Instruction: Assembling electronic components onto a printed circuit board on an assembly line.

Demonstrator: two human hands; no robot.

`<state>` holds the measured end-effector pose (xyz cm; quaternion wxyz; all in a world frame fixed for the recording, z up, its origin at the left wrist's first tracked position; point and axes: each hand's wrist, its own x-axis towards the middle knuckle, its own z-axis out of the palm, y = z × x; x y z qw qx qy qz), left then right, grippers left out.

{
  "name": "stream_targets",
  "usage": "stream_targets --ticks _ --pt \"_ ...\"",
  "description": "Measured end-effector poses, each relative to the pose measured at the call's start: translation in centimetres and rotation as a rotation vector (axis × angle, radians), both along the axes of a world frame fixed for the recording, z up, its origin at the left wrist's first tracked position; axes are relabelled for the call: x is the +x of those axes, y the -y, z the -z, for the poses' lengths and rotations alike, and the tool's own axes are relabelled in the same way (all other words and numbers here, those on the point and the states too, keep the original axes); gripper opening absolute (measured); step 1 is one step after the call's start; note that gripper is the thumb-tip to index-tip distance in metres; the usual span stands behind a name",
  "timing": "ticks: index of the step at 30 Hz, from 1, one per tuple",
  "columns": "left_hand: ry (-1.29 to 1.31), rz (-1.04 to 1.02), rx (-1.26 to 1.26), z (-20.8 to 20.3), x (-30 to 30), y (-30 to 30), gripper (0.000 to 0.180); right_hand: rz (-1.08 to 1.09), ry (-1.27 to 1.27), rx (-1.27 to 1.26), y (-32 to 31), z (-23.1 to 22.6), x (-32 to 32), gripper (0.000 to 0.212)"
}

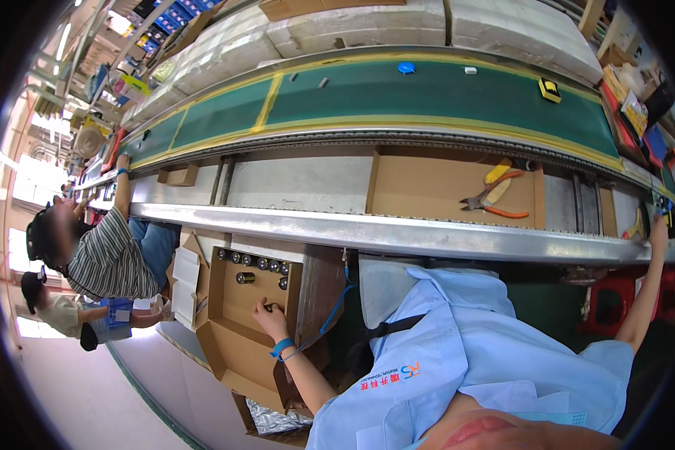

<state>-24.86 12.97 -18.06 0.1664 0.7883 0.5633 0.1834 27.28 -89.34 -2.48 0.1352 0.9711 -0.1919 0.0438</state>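
Observation:
My left hand (271, 318) reaches down into an open cardboard box (236, 309) on my left, its fingers closed round a small black cylindrical part (273, 307). Several similar black cylinders with shiny round ends line the far side of that box, and another cylinder (244, 277) lies on its side apart from the row. A blue wrist strap (283, 347) with a coiled cord circles my left wrist. Far out at the right rim, my right hand (658, 225) is beside the conveyor's end, near small yellow and dark things; its fingers are too small to make out.
In front runs a green conveyor belt (337, 101), carrying a blue part (406, 68), a white block (470, 70) and a yellow-black transformer-like part (550, 91). Orange-handled pliers (495, 201) lie in a cardboard tray (420, 187) behind the metal rail (352, 229). Two people are at left.

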Motion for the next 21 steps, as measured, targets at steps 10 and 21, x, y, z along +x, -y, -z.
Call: stream_targets --ticks 10,21 --pt "0.032 -0.023 -0.04 -0.3 0.7 0.8 0.031 -0.801 0.307 0.313 -50.2 -9.3 5.2 0.032" --pt "0.137 -0.042 -0.014 -2.0 1.4 1.5 0.029 -1.177 0.365 0.414 -48.6 0.7 14.3 0.029"
